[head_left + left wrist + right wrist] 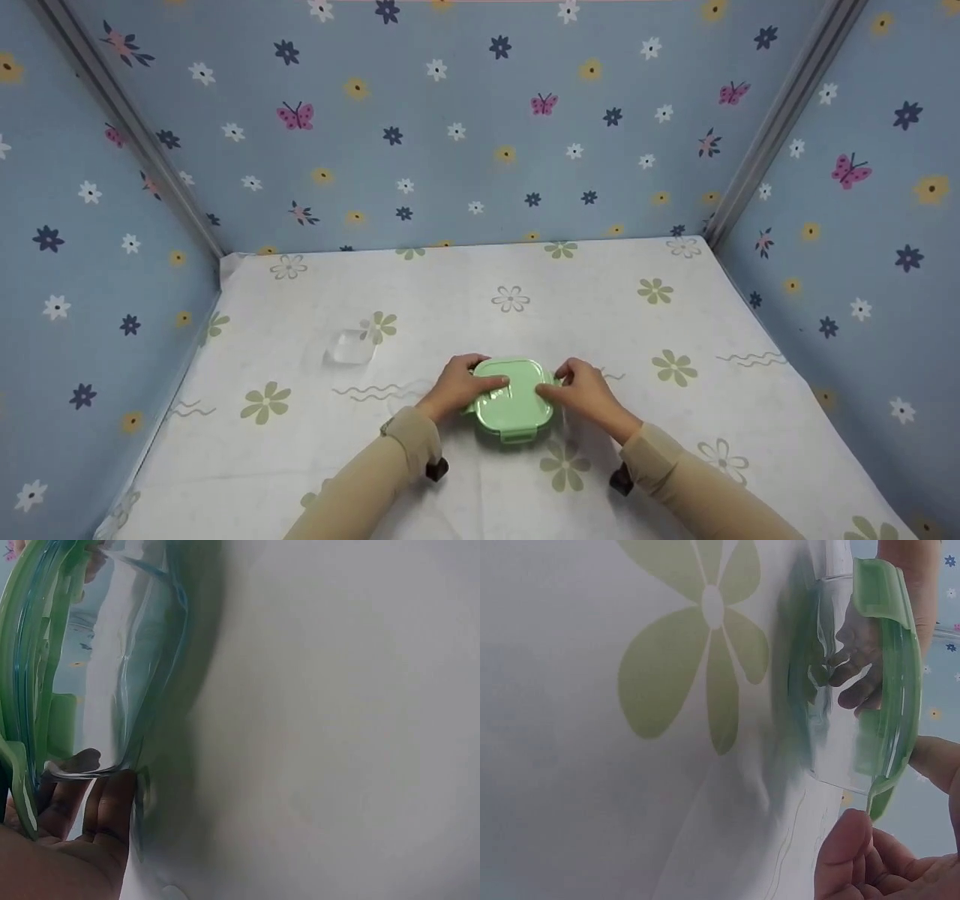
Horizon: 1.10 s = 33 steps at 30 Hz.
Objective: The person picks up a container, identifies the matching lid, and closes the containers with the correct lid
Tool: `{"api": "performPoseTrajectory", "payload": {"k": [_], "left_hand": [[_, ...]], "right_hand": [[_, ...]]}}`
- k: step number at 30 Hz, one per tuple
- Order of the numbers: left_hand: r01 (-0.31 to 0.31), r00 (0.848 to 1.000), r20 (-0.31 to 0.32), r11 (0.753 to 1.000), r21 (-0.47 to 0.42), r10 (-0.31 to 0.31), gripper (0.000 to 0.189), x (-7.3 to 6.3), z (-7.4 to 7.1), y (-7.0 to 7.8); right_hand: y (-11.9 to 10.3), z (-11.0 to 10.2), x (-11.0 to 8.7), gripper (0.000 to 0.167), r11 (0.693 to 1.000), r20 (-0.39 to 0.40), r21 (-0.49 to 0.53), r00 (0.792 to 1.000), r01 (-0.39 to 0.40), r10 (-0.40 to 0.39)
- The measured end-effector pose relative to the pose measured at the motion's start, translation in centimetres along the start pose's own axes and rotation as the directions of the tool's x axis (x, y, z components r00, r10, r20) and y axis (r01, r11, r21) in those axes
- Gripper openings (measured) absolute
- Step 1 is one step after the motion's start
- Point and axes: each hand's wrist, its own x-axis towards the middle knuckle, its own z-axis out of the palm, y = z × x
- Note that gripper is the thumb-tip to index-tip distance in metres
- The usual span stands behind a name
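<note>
A food container with a clear body (836, 727) and a light green lid (517, 405) sits between both hands in the head view. My left hand (459, 388) holds its left side, thumb on top of the lid; in the left wrist view its fingers (112, 810) curl by the clear wall, near a flared side latch (19, 787). My right hand (589, 394) grips the right edge, thumb on the lid and curled fingers (845, 847) right at the latch (881, 802) in the right wrist view. A front latch (517, 436) faces me.
A small clear block-like piece (352, 347) lies on the flowered white tablecloth (465, 322), left of and beyond the container. Blue patterned panels (450, 165) stand at the back and on both sides, joined by grey corner posts (772, 127).
</note>
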Motion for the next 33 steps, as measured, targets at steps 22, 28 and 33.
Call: {"api": "performPoseTrajectory", "payload": {"k": [22, 28, 33], "left_hand": [[0.002, 1.000, -0.022, 0.999, -0.047, -0.003, 0.051, -0.03, 0.40, -0.50], [0.011, 1.000, -0.010, 0.998, -0.055, -0.011, 0.054, -0.05, 0.43, -0.45], [0.007, 1.000, -0.023, 0.998, -0.062, -0.008, 0.055, -0.02, 0.49, -0.51]], "right_hand": [[-0.42, 0.52, 0.40, 0.036, 1.000, 0.015, 0.002, 1.000, -0.019, 0.019], [-0.52, 0.37, 0.58, 0.031, 0.999, 0.038, 0.021, 0.999, -0.032, 0.032], [-0.81, 0.11, 0.72, 0.028, 0.999, 0.065, 0.012, 0.997, -0.038, 0.037]]}}
